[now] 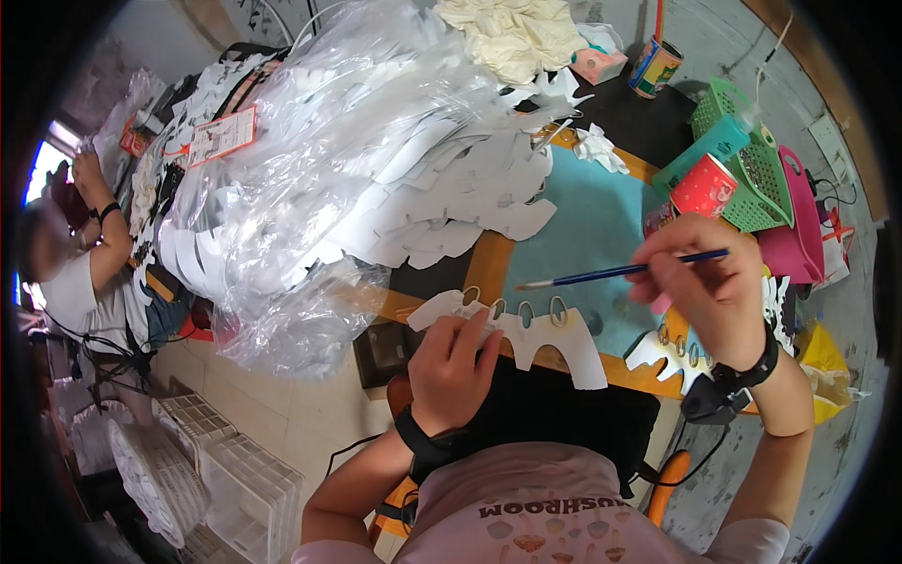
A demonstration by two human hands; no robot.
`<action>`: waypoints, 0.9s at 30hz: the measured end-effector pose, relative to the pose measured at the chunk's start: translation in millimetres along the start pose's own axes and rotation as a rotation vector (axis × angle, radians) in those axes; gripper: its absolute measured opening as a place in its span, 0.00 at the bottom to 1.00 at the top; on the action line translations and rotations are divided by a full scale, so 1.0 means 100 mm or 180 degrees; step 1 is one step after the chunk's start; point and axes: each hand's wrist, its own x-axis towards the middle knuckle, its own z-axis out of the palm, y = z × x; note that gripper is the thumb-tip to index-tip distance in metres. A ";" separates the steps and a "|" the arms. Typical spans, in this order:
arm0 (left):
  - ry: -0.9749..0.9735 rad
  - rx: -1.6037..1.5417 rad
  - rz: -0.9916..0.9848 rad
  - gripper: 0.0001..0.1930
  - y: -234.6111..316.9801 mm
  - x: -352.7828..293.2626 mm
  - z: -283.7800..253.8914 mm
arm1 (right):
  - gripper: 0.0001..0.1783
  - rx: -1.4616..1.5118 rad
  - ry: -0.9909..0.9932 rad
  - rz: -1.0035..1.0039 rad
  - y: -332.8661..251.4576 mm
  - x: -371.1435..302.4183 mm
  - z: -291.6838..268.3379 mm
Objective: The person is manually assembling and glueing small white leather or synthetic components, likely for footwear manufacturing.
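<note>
My left hand (453, 365) presses down on a white cardboard cutout (526, 331) with several oval slots, lying across the wooden frame of the table. My right hand (709, 282) holds a thin blue-handled paintbrush (620, 273), its tip pointing left above the teal work surface (587, 235). A second white cutout (672, 355) lies under my right wrist. Both wrists wear black bands.
A large heap of white cutouts in clear plastic bags (357, 169) fills the table's left. Green baskets (747, 164), a red cup (705, 186), a pink container (799, 240) and a tin (655, 68) stand at right. Another person (89, 254) sits at far left; white crates (202, 470) stand on the floor.
</note>
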 end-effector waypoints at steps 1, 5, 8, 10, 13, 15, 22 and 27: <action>0.0091 -0.0006 0.0049 0.17 0.00 -0.02 0.02 | 0.05 -0.0154 -0.0183 -0.0036 0.00 0.06 0.08; 0.0344 0.0030 0.0142 0.15 0.04 -0.01 0.07 | 0.06 -0.0461 -0.0634 0.0010 0.05 0.28 0.24; 0.0249 -0.0050 0.0077 0.13 0.05 -0.01 0.04 | 0.06 -0.0504 -0.0755 0.0041 0.08 0.38 0.29; 0.0203 0.0026 0.0153 0.13 0.04 -0.02 0.03 | 0.06 -0.0473 -0.0759 0.0142 0.11 0.42 0.30; 0.0200 0.0112 0.0276 0.13 0.00 -0.04 0.05 | 0.05 -0.0550 -0.0967 0.0200 0.11 0.47 0.29; 0.0250 0.0119 0.0319 0.14 0.00 -0.04 0.05 | 0.06 -0.0582 -0.0975 0.0131 0.13 0.48 0.31; 0.0211 0.0283 -0.0065 0.15 0.02 -0.03 0.00 | 0.06 -0.0715 -0.0961 -0.0128 0.16 0.54 0.34; 0.0185 0.0255 0.0075 0.15 0.01 -0.03 0.01 | 0.06 -0.0685 -0.0920 0.0012 0.16 0.58 0.35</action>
